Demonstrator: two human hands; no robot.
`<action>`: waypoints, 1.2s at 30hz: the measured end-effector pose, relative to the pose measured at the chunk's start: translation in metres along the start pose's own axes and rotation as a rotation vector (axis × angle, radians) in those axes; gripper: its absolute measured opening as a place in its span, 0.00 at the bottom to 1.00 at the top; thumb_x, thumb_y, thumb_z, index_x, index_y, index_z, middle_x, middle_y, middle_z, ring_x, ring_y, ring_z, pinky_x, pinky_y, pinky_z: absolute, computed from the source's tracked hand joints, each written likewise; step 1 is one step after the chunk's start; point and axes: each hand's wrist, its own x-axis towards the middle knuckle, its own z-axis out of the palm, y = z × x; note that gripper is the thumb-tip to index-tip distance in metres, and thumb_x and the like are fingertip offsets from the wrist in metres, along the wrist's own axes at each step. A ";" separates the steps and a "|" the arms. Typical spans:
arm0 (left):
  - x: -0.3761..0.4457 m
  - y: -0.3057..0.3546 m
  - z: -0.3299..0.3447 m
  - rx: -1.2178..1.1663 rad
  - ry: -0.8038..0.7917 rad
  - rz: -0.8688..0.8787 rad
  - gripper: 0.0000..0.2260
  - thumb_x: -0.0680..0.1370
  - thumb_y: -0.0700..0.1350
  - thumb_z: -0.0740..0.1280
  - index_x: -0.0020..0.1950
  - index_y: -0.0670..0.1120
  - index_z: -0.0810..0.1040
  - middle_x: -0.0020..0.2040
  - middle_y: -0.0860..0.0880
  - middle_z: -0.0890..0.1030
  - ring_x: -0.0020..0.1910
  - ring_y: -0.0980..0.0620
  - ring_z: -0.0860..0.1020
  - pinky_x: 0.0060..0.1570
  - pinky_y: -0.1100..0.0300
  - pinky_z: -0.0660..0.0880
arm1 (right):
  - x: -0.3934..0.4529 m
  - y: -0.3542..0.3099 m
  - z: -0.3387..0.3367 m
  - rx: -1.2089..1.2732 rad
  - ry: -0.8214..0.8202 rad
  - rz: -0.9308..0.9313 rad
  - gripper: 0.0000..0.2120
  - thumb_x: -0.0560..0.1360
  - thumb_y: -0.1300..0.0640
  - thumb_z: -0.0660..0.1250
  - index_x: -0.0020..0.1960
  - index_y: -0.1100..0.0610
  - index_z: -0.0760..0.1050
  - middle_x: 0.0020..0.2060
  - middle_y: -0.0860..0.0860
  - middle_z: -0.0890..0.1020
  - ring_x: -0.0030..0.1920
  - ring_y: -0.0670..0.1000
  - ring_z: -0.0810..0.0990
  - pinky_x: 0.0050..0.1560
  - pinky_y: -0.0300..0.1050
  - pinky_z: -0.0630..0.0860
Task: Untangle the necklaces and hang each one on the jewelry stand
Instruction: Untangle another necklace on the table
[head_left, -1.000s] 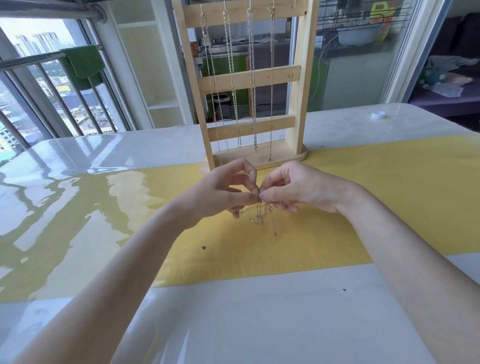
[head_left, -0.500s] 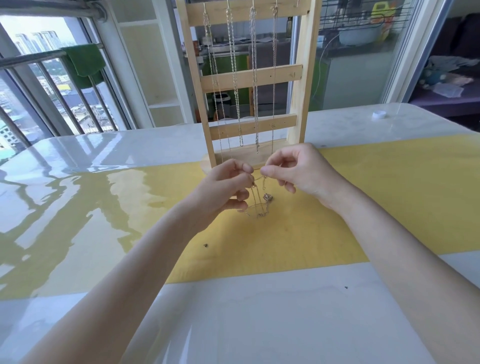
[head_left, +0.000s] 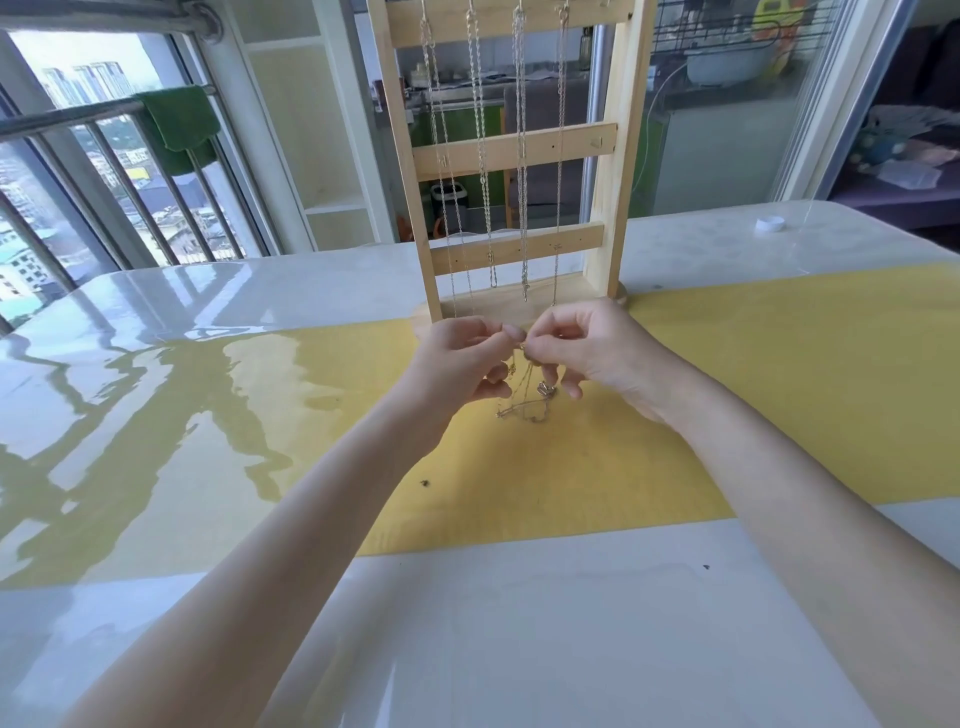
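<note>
Hands pinching a tangled necklace above a yellow table runner.

Both my left hand (head_left: 457, 364) and right hand (head_left: 592, 353) pinch the top of the tangled necklace (head_left: 527, 400) between thumb and forefinger, fingertips nearly touching. Its fine chains dangle in a knot below my fingers, over the runner (head_left: 779, 374). Just behind stands the wooden jewelry stand (head_left: 519, 150), with four chains (head_left: 480, 156) hanging from its top bar.

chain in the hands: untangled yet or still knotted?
Still tangled. The chain bunch droops in crossed loops, pinched between the left hand and right hand, not hung on the stand.
</note>
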 end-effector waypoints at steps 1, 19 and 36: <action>0.000 0.000 0.000 0.025 0.010 0.011 0.05 0.79 0.38 0.63 0.45 0.42 0.78 0.33 0.50 0.70 0.26 0.59 0.69 0.32 0.68 0.73 | 0.000 0.000 -0.001 0.031 -0.007 0.012 0.07 0.75 0.65 0.66 0.39 0.61 0.76 0.28 0.48 0.76 0.29 0.46 0.74 0.24 0.37 0.69; -0.004 0.006 -0.008 0.074 0.002 0.036 0.06 0.77 0.39 0.67 0.39 0.44 0.80 0.32 0.52 0.82 0.32 0.59 0.80 0.31 0.67 0.75 | 0.000 0.001 -0.011 0.312 -0.023 0.041 0.06 0.74 0.68 0.65 0.40 0.61 0.75 0.36 0.53 0.79 0.30 0.46 0.74 0.24 0.36 0.67; 0.000 0.005 -0.008 -0.001 0.100 -0.011 0.05 0.76 0.41 0.68 0.40 0.45 0.78 0.32 0.52 0.79 0.32 0.59 0.78 0.30 0.67 0.73 | 0.003 0.000 -0.004 0.081 0.147 -0.085 0.01 0.72 0.61 0.72 0.42 0.59 0.81 0.36 0.54 0.79 0.32 0.49 0.73 0.25 0.38 0.68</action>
